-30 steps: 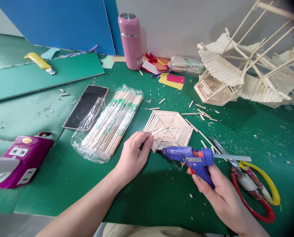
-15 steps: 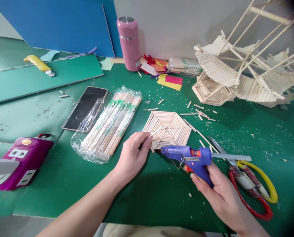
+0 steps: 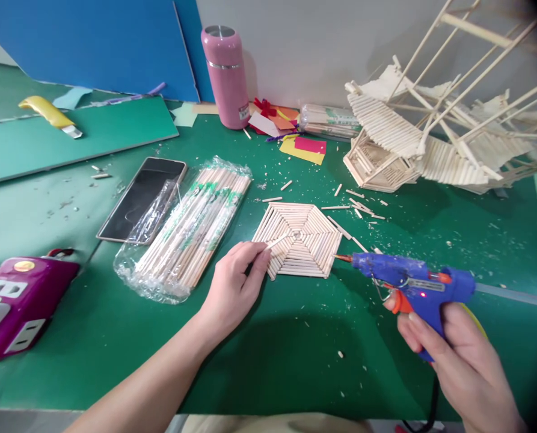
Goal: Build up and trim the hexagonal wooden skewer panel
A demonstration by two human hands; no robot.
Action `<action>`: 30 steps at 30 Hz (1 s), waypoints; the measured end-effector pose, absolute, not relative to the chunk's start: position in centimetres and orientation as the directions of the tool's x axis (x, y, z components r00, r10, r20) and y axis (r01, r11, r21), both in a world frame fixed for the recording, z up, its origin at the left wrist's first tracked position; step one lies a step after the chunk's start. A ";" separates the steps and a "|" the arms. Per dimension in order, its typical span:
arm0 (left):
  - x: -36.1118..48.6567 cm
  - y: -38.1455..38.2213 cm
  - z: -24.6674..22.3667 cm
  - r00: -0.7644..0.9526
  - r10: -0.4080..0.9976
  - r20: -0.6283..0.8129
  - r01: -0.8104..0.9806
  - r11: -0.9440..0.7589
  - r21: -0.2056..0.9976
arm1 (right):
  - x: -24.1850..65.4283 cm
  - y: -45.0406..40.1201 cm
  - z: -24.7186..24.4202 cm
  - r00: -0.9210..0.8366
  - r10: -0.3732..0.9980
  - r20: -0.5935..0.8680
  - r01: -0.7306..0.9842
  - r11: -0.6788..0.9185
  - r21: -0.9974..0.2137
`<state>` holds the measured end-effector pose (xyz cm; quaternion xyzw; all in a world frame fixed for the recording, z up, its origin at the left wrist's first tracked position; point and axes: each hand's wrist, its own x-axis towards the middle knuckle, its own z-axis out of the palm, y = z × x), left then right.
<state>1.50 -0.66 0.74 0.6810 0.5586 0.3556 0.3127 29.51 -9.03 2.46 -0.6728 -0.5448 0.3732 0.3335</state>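
My left hand (image 3: 241, 279) pinches a thin wooden stick (image 3: 278, 241) between thumb and forefinger, over the left part of a hexagonal panel (image 3: 302, 255) built from short sticks in rings. The panel lies flat on the green table. A blue hot glue gun (image 3: 403, 276) is in my right hand (image 3: 457, 343), its red light lit and fingers at the orange trigger. Its nozzle points left, just beside the panel's right edge. A clear glue stick (image 3: 516, 294) juts from its back. Scissors seen earlier are mostly hidden behind the gun and hand.
Left of the panel lie a bag of wooden sticks (image 3: 196, 222) and a phone (image 3: 144, 198). A purple power socket (image 3: 24, 300) sits at far left. Behind stand a pink flask (image 3: 227, 78) and a stick-built model (image 3: 385, 144). A yellow cutter (image 3: 49, 113) rests on a board. Stick offcuts (image 3: 358, 207) are scattered around.
My right hand has drawn the glue gun to the right, away from the panel's lower left corner. My left hand still pinches the stick near the same spot. The view has shifted slightly.
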 end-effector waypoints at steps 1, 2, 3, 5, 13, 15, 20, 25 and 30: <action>1.5 -0.7 0.7 0.124 0.983 0.137 0.539 -0.183 0.822 | 29.9 -9.4 2.3 0.136 0.979 -0.155 0.494 -0.202 -0.846; 1.5 -0.7 0.7 0.124 0.982 0.139 0.540 -0.185 0.821 | 30.2 -9.9 2.1 0.140 0.976 -0.167 0.513 -0.216 -0.831; 1.4 -0.7 0.6 0.125 0.982 0.141 0.540 -0.187 0.821 | 30.5 -10.2 2.0 0.140 0.975 -0.173 0.538 -0.221 -0.813; 1.4 -0.7 0.6 0.125 0.982 0.139 0.537 -0.185 0.823 | 30.8 -10.8 1.7 0.120 0.980 -0.156 0.594 -0.197 -0.780; 1.4 -0.6 0.6 0.119 0.984 0.133 0.550 -0.177 0.816 | 30.5 -10.9 1.8 0.015 0.996 -0.084 0.747 -0.067 -0.662; 1.4 -0.6 0.5 0.117 0.985 0.129 0.563 -0.172 0.809 | 30.5 -11.0 1.8 0.017 0.995 -0.095 0.748 -0.075 -0.659; 1.4 -0.6 0.5 0.115 0.984 0.139 0.567 -0.180 0.804 | 30.5 -11.2 1.8 0.040 0.993 -0.110 0.755 -0.102 -0.648; 1.5 -0.6 0.6 0.115 0.984 0.139 0.567 -0.180 0.804 | 30.3 -11.1 1.7 0.064 0.990 -0.124 0.740 -0.130 -0.660; 1.4 -0.6 0.6 0.112 0.985 0.133 0.579 -0.174 0.796 | 30.1 -11.1 1.9 0.086 0.987 -0.135 0.718 -0.155 -0.679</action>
